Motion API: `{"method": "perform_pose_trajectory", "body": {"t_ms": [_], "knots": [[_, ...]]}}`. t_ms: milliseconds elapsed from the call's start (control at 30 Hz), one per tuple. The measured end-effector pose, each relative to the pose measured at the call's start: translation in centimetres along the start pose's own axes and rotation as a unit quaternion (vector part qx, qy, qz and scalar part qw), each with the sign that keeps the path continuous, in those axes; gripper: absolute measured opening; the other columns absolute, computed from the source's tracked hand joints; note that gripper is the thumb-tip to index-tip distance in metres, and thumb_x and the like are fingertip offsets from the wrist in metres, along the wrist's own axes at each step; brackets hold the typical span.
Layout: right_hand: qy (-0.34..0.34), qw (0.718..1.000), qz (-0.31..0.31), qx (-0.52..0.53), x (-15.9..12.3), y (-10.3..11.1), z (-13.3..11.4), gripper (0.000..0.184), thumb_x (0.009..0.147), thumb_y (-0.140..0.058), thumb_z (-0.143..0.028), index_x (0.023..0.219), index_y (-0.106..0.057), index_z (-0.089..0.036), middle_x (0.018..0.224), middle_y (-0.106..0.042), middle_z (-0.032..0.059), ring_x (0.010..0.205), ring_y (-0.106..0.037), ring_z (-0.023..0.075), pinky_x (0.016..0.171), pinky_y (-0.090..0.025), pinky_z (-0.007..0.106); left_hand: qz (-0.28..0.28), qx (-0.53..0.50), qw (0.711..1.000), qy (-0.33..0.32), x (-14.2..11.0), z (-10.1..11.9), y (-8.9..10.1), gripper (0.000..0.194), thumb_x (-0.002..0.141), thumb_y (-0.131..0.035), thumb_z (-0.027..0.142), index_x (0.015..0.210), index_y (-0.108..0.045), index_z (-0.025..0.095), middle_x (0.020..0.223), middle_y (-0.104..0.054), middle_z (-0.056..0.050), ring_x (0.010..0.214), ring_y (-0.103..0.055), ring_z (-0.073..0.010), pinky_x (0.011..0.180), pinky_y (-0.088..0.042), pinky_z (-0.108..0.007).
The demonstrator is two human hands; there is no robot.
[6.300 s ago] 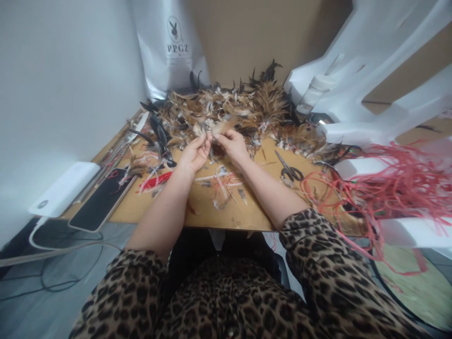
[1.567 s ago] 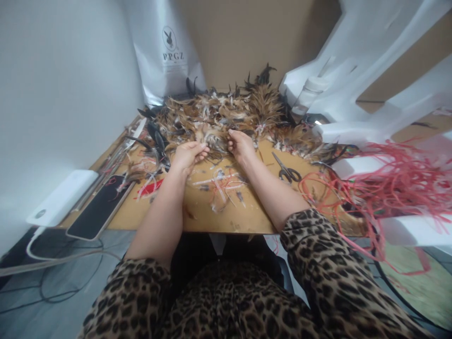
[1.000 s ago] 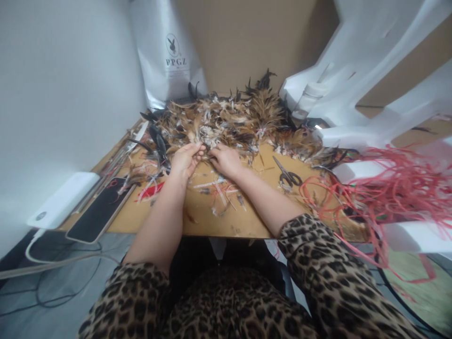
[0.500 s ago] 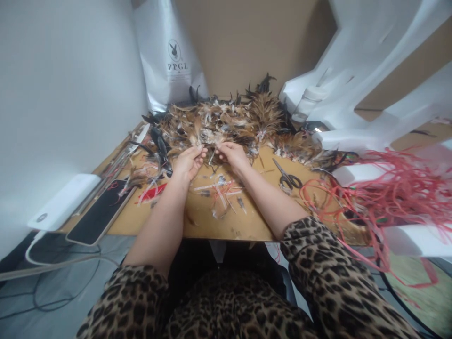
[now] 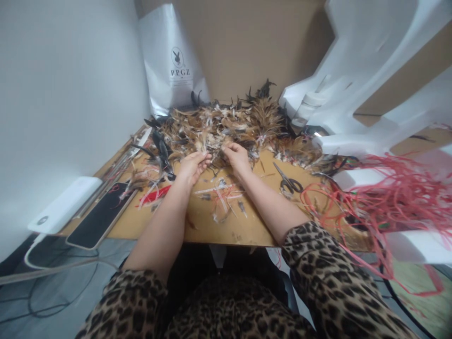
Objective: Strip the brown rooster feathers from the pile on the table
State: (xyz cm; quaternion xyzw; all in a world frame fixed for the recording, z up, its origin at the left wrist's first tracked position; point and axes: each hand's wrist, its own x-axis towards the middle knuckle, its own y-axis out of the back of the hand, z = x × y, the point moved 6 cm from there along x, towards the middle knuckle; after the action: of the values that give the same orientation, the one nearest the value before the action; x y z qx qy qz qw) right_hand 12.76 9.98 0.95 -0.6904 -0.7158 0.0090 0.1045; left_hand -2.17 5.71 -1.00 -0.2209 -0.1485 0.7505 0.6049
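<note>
My left hand (image 5: 194, 166) pinches the base of light brown feathers (image 5: 203, 141) between thumb and fingertips, its other fingers curled loosely. Just to the right, my right hand (image 5: 238, 158) is closed in a pinch at the front of a large feather pile (image 5: 226, 123). What its fingertips hold is hidden among the feathers and too small to make out. Brown, white and black feathers make up the pile. In front of both hands, white and pinkish strips (image 5: 221, 194) and small feather scraps lie on the tabletop (image 5: 212, 230).
Scissors (image 5: 288, 180) lie right of my right forearm. Red plastic strings (image 5: 399, 193) tangle over white foam pieces (image 5: 363, 179) at the right. On the left are a phone (image 5: 100, 216), a white power bank (image 5: 65, 205) and a red strip (image 5: 155, 195). A silver bag (image 5: 176, 89) stands behind.
My hands came together at the front of the pile about a second ago, then drew apart again. Over the last half second my right hand has shifted slightly right. The feathers stay in my left fingers.
</note>
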Motion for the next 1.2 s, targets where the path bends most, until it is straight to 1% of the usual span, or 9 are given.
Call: {"method": "perform_pose_trajectory", "body": {"t_ms": [67,133,333,467,633,833,967,1067,1200], "knots": [[-0.003,1.0,0.024,0.005,0.3,0.5,0.2,0.021,0.06,-0.064,-0.034,0.063,-0.05,-0.018,0.048,-0.044,-0.0084,0.044,-0.035,0.005,0.045,-0.027,0.019,0.007,0.003,1.0,-0.007,0.1,0.0,0.1,0.012,0.068,-0.071,0.015,0.075,-0.064,0.009,0.067,-0.067,-0.004,0.049,-0.058,-0.0046,0.043,-0.042,-0.011],[-0.015,0.999,0.028,0.01,0.5,0.6,0.3,0.022,0.06,-0.064,-0.034,0.064,-0.05,-0.018,0.048,-0.044,-0.0085,0.044,-0.036,0.0049,0.044,-0.026,0.018,0.007,0.006,1.0,-0.008,0.0,0.0,0.1,0.012,0.068,-0.071,0.016,0.075,-0.064,0.01,0.067,-0.067,-0.004,0.049,-0.058,-0.0047,0.042,-0.042,-0.011],[-0.033,0.999,-0.008,0.037,0.1,0.1,0.2,0.028,0.062,-0.064,-0.041,0.061,-0.048,-0.019,0.045,-0.045,-0.0076,0.04,-0.033,0.0048,0.042,-0.022,0.019,-0.006,0.011,1.0,0.002,-0.4,0.0,-0.4,0.01,0.068,-0.07,0.015,0.075,-0.065,0.009,0.068,-0.068,-0.004,0.049,-0.058,-0.0047,0.043,-0.042,-0.012],[-0.009,0.998,-0.059,0.023,-0.4,-0.6,-0.5,0.029,0.064,-0.064,-0.043,0.06,-0.051,-0.018,0.047,-0.046,-0.007,0.041,-0.033,0.0049,0.043,-0.025,0.019,-0.015,0.014,1.0,0.014,-0.4,-0.2,-0.5,0.01,0.068,-0.07,0.013,0.076,-0.065,0.009,0.069,-0.068,-0.005,0.051,-0.06,-0.0057,0.044,-0.043,-0.012],[0.041,0.995,-0.088,-0.011,-0.8,-1.1,-1.1,0.026,0.065,-0.065,-0.041,0.06,-0.056,-0.017,0.051,-0.049,-0.0058,0.048,-0.038,0.0057,0.049,-0.03,0.019,-0.027,0.016,0.999,0.028,-0.4,-0.5,-0.8,0.011,0.068,-0.07,0.013,0.077,-0.066,0.009,0.07,-0.068,-0.006,0.051,-0.06,-0.0062,0.043,-0.042,-0.013],[0.04,0.993,-0.107,-0.032,-0.7,-1.4,-0.6,0.025,0.065,-0.064,-0.041,0.062,-0.059,-0.016,0.053,-0.052,-0.0047,0.05,-0.042,0.007,0.052,-0.035,0.02,-0.046,0.019,0.998,0.039,-0.4,-0.7,-1.0,0.009,0.07,-0.069,0.012,0.077,-0.066,0.008,0.07,-0.068,-0.006,0.051,-0.059,-0.0052,0.044,-0.042,-0.012],[0.064,0.989,-0.119,-0.054,-0.5,-1.5,-0.6,0.023,0.064,-0.065,-0.037,0.062,-0.06,-0.015,0.059,-0.059,-0.0025,0.055,-0.047,0.0079,0.058,-0.038,0.022,-0.051,0.027,0.998,0.037,-0.5,-0.8,-1.0,0.009,0.069,-0.07,0.013,0.074,-0.065,0.007,0.068,-0.068,-0.006,0.05,-0.058,-0.0043,0.043,-0.041,-0.011],[0.076,0.987,-0.123,-0.065,-0.4,-1.6,-0.6,0.02,0.064,-0.065,-0.034,0.062,-0.061,-0.015,0.061,-0.06,-0.0017,0.057,-0.049,0.0083,0.06,-0.039,0.022,-0.055,0.041,0.997,0.031,-0.6,-0.7,-1.2,0.01,0.067,-0.071,0.013,0.071,-0.066,0.007,0.067,-0.067,-0.005,0.05,-0.056,-0.0035,0.044,-0.042,-0.011],[0.044,0.991,-0.125,-0.034,-0.6,-1.8,-0.4,0.021,0.062,-0.067,-0.034,0.063,-0.059,-0.015,0.058,-0.057,-0.0027,0.054,-0.047,0.0072,0.055,-0.037,0.021,-0.048,0.076,0.996,0.015,-0.8,-0.4,-1.3,0.008,0.069,-0.069,0.014,0.068,-0.066,0.006,0.062,-0.065,-0.005,0.048,-0.055,-0.0035,0.045,-0.041,-0.011]]}}
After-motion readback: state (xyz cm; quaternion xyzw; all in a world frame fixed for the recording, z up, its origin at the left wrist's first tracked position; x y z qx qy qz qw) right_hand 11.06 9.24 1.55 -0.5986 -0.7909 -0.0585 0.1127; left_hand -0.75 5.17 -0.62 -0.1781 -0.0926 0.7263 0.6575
